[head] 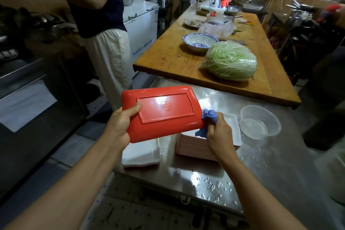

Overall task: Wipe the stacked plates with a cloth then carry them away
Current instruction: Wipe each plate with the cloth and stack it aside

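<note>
Head view: the left hand [121, 123] grips a red plate [162, 114] by its short edge, thumb curled onto the upturned underside, holding it tilted in the air just above and left of the stack [194, 147]. The right hand [218, 132] has its fingers bunched round a blue cloth [209, 117], pressing it against the plate's right edge. The stack sits on the steel table [280, 164], with a white tray [141, 153] just left of it at the table's near-left edge and a clear tub [259, 121] of water just right of it. Water drops dot the table, so wet fingers or a wet rim could probably let the one-handed plate slip, and it hangs partly past the table's left edge, over the floor. A hard wipe rightward might knock the tub. Another person [104, 30] stands close beyond the plate, left of the stack, narrowing the aisle for carrying; the wooden board [168, 56] behind the stack blocks that side.
</note>
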The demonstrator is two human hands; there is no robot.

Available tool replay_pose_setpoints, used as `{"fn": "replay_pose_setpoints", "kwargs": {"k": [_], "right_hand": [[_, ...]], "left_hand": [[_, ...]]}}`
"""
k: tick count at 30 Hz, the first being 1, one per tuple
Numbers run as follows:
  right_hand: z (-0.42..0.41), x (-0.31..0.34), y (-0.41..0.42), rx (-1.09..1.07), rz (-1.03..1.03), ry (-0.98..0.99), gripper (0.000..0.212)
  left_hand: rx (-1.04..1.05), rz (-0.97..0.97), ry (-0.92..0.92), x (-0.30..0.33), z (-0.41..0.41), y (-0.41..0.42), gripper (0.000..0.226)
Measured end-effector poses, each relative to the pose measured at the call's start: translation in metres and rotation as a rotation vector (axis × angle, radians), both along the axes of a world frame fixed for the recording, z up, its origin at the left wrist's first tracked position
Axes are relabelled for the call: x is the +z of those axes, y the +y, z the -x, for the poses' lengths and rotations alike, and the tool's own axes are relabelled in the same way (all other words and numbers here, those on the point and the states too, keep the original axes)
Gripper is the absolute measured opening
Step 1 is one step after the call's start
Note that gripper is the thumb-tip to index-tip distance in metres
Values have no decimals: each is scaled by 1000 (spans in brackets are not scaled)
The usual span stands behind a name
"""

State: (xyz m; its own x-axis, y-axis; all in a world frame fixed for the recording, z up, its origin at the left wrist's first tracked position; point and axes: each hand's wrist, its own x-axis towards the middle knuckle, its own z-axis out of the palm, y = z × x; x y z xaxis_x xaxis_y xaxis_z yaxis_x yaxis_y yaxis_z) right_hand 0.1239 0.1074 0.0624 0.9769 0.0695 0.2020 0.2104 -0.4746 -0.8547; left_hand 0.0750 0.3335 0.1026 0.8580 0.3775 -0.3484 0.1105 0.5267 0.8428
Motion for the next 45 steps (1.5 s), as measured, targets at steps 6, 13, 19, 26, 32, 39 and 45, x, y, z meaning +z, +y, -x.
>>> {"fn": "replay_pose_setpoints", "kwargs": {"k": [6, 13, 19, 26, 32, 39, 45], "right_hand": [[-6, 0, 3, -56, -83, 140, 20], [2, -13, 1, -44, -34, 161, 21], [2, -18, -2, -77, -36, 145, 20], [4, -17, -2, -106, -66, 143, 19], [3, -15, -9, -137, -80, 142, 21], [0, -22, -16, -156, -96, 158, 20], [-9, -29, -21, -144, -68, 174, 21]], "left_hand": [[24, -1092, -154, -23, 9, 25, 13], [-239, -1944, -201, -80, 21, 27, 37], [-441, -2103, -203, -111, 26, 25, 37], [-561, -2116, -209, -140, 27, 19, 45], [-639, -2077, -115, -158, 19, 14, 47], [-689, -2016, -125, -171, 15, 17, 60], [-823, -1967, 150, -178, -2, 19, 54]]}}
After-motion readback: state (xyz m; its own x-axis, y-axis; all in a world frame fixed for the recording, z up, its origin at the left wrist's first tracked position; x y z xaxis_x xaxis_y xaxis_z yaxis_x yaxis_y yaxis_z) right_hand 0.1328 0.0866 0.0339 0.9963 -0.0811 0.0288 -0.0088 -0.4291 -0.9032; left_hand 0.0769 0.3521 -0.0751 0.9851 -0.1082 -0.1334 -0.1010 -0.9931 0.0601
